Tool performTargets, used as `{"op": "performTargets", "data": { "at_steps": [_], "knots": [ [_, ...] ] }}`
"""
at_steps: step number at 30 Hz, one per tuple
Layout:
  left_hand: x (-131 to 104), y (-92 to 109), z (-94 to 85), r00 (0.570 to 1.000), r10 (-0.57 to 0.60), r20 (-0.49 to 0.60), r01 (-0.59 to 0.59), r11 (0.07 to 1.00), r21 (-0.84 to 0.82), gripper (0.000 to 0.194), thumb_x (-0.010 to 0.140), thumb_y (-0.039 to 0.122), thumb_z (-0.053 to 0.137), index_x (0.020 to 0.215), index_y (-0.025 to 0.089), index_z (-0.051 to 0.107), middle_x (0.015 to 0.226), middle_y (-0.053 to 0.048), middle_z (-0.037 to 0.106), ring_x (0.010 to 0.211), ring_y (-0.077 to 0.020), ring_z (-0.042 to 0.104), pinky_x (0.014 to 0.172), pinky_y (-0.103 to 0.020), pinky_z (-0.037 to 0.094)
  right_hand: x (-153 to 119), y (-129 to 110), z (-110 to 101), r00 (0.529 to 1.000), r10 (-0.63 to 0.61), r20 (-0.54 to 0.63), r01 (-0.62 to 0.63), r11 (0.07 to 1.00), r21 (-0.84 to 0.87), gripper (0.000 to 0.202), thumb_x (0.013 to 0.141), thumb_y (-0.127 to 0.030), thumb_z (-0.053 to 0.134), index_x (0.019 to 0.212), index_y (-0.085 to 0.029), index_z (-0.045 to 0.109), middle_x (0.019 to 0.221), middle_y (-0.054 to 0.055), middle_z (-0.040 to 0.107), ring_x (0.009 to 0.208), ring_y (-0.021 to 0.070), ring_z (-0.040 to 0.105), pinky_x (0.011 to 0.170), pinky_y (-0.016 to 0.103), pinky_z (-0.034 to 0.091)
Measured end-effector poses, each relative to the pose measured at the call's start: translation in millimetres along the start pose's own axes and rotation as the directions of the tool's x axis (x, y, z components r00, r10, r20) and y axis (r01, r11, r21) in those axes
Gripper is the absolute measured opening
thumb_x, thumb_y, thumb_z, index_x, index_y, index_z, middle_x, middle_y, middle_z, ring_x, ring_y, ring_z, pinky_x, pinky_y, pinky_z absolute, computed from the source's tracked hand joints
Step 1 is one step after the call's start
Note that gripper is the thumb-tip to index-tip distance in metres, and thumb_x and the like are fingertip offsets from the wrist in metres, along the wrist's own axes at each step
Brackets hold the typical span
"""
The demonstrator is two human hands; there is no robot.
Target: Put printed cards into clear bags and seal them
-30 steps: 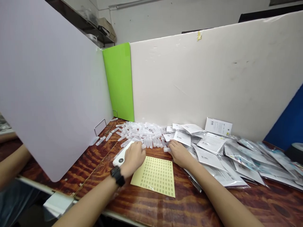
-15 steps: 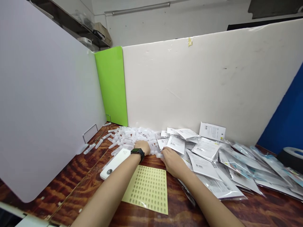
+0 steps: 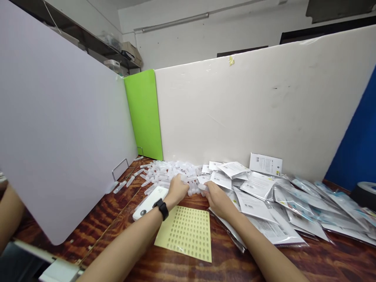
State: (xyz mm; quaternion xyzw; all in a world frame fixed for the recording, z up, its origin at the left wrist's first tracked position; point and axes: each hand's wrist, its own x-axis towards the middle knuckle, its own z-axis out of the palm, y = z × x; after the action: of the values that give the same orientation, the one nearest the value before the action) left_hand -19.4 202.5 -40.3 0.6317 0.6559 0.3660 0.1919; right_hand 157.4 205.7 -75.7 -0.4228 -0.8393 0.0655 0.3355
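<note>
A heap of small clear plastic tubes [image 3: 164, 171] lies against the far white panel. My left hand [image 3: 177, 188], with a black watch on its wrist, is at the near edge of the heap, its fingers curled together. Tubes lie around its fingertips; what they hold is unclear. My right hand [image 3: 216, 197] has its thumb and fingers closed on one small plastic tube [image 3: 202, 187], just left of the packets. Between my forearms lies a yellow sheet of small printed stickers [image 3: 188, 234]. A white phone-like device [image 3: 151, 203] rests beside my left wrist.
Flat clear packets with white printed cards [image 3: 255, 205] pile up on the right. White panels [image 3: 249, 113] and a green board [image 3: 143, 117] wall in the wooden table [image 3: 102, 223]. A black roll [image 3: 366, 195] sits at far right. Part of another person's arm [image 3: 10, 211] shows at far left.
My left hand has lifted and turned slightly at the heap's near edge. A tube now shows in my right fingers. The view has shifted a little, and an arm appears at far left.
</note>
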Motion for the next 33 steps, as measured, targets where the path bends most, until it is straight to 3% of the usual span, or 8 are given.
{"op": "performTargets", "data": {
  "at_steps": [4,8,13,15,18,23,29,33],
  "knots": [
    [-47.1,1.6,-32.0,0.996,0.083,0.023,-0.074,0.961,-0.266,0.007,0.070,0.012,0.058,0.076,0.014,0.058,0.073,0.000,0.062,0.069,-0.0137,0.059,0.064,-0.025,0.047,2.9,-11.4,5.5,0.999,0.024,-0.039,-0.018,0.987,0.161,0.014,0.093,-0.024,0.035,0.094,-0.019,0.047,0.093,0.008,0.059,0.087,0.0216,0.056,0.076,0.033,0.045],
    [-95.0,15.5,-66.8,0.993,0.116,-0.005,-0.107,0.897,-0.429,0.008,0.067,0.020,0.060,0.072,0.017,0.055,0.068,0.001,0.058,0.063,-0.0131,0.053,0.059,-0.024,0.042,2.7,-33.0,6.1,1.000,0.018,-0.008,-0.015,0.954,0.299,0.019,0.093,-0.032,0.036,0.089,-0.020,0.050,0.087,0.007,0.061,0.081,0.0217,0.057,0.074,0.034,0.046],
    [-129.2,38.1,-92.8,0.998,-0.023,-0.051,-0.014,0.772,-0.636,0.018,0.067,0.022,0.065,0.066,0.018,0.047,0.059,0.005,0.046,0.055,-0.0091,0.041,0.054,-0.022,0.035,-0.4,-79.3,-28.2,1.000,-0.028,-0.013,0.031,0.924,0.382,0.030,0.094,-0.043,0.036,0.089,-0.019,0.055,0.083,0.006,0.064,0.078,0.0223,0.060,0.074,0.035,0.049],
    [-136.4,41.4,-96.6,0.998,-0.046,-0.032,0.008,0.681,-0.732,0.021,0.067,0.022,0.068,0.067,0.018,0.047,0.058,0.006,0.045,0.052,-0.0083,0.040,0.051,-0.021,0.033,-2.1,-106.5,-48.3,0.998,-0.051,-0.023,0.056,0.902,0.428,0.034,0.094,-0.045,0.034,0.098,-0.020,0.056,0.091,0.007,0.065,0.086,0.0233,0.061,0.078,0.035,0.049],
    [-145.6,42.8,-98.9,0.996,0.027,-0.088,-0.089,0.525,-0.846,0.024,0.067,0.023,0.072,0.072,0.016,0.049,0.063,0.004,0.049,0.056,-0.0082,0.044,0.054,-0.020,0.036,-6.7,-152.1,-71.9,0.997,-0.024,0.076,-0.032,0.757,0.652,0.036,0.091,-0.050,0.041,0.101,-0.021,0.060,0.093,0.007,0.066,0.086,0.0236,0.062,0.075,0.034,0.051],
    [-168.4,46.2,-105.9,0.982,0.102,-0.161,-0.183,0.261,-0.948,0.029,0.071,0.026,0.072,0.088,0.016,0.051,0.077,0.000,0.056,0.070,-0.0114,0.052,0.066,-0.023,0.042,-20.0,-204.9,-81.8,0.984,-0.107,0.144,-0.022,0.726,0.688,0.033,0.090,-0.048,0.046,0.099,-0.021,0.062,0.095,0.006,0.067,0.086,0.0209,0.062,0.079,0.031,0.051],
    [-191.3,50.5,-107.0,0.984,0.054,-0.168,-0.177,0.283,-0.943,0.035,0.069,0.021,0.074,0.095,0.016,0.050,0.082,0.000,0.055,0.074,-0.0107,0.052,0.071,-0.022,0.043,-46.5,-204.7,-70.8,0.978,-0.053,0.202,-0.079,0.804,0.590,0.050,0.086,-0.056,0.047,0.120,-0.021,0.057,0.126,0.011,0.059,0.121,0.0283,0.050,0.100,0.041,0.044],
    [-189.9,48.5,-97.8,0.987,-0.038,-0.158,-0.143,0.269,-0.953,0.035,0.066,0.016,0.073,0.092,0.016,0.049,0.076,0.001,0.059,0.069,-0.0103,0.053,0.067,-0.022,0.044,-54.6,-192.1,-64.6,0.985,0.019,0.174,-0.120,0.796,0.593,0.050,0.087,-0.056,0.044,0.121,-0.021,0.056,0.125,0.011,0.059,0.122,0.0272,0.051,0.099,0.040,0.044]
  ]
}}
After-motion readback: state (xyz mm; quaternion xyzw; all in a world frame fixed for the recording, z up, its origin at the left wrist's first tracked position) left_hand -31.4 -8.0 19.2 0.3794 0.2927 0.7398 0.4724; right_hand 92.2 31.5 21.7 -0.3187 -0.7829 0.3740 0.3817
